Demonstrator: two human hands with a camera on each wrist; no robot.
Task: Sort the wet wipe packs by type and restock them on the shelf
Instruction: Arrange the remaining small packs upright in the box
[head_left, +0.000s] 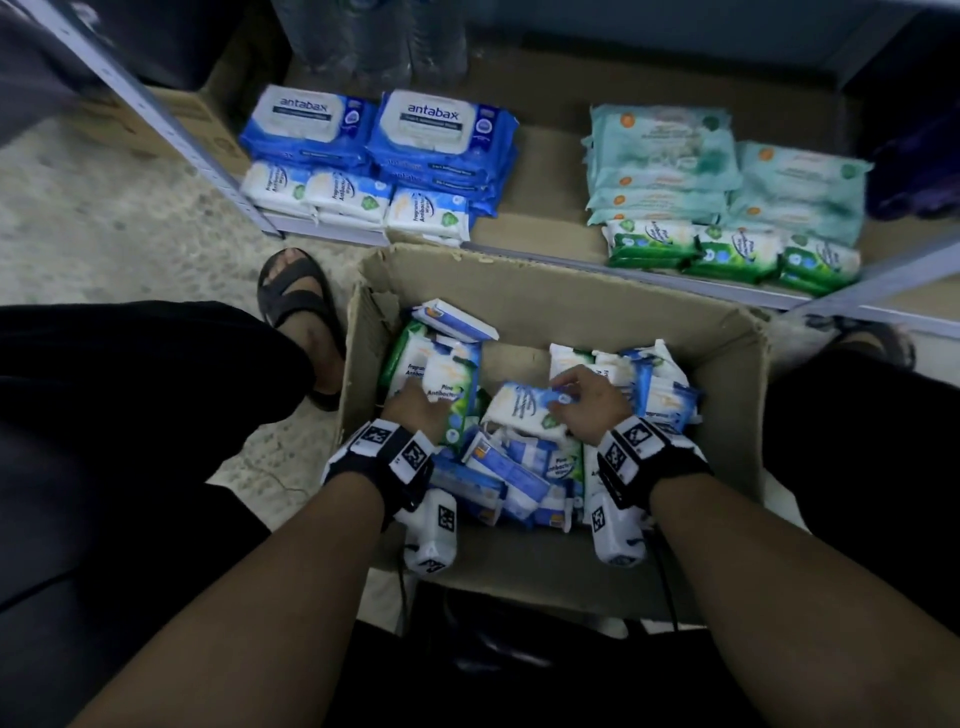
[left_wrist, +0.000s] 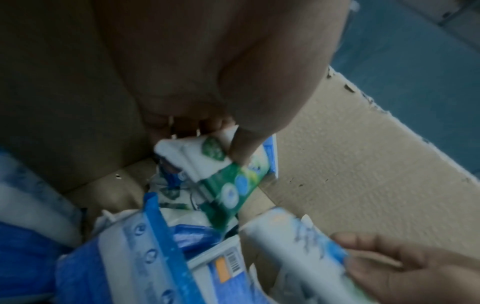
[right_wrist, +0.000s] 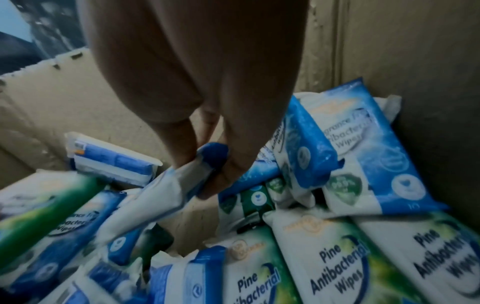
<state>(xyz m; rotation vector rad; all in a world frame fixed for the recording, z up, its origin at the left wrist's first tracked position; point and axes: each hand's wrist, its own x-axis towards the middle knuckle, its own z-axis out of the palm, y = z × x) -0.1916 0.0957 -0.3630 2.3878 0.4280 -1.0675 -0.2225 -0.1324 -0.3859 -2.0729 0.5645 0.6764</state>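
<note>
A cardboard box (head_left: 571, 291) on the floor holds several small wipe packs, some blue and white, some green and white. My left hand (head_left: 415, 408) is inside at the left and pinches a green Pine pack (head_left: 452, 389), seen up close as the green pack (left_wrist: 223, 174) under my thumb. My right hand (head_left: 587, 402) grips a blue fragrance-free pack (head_left: 524, 408) near the box's middle; the right wrist view shows the blue pack (right_wrist: 166, 197) held by one end between thumb and fingers. On the low shelf (head_left: 545, 239) lie sorted stacks.
Shelf stacks: large blue Antabax packs (head_left: 436, 135) and small blue packs (head_left: 343, 195) at left, pale teal packs (head_left: 670, 156) and small green packs (head_left: 727, 249) at right. A grey upright (head_left: 171, 130) stands left. My sandalled foot (head_left: 301, 312) rests beside the box.
</note>
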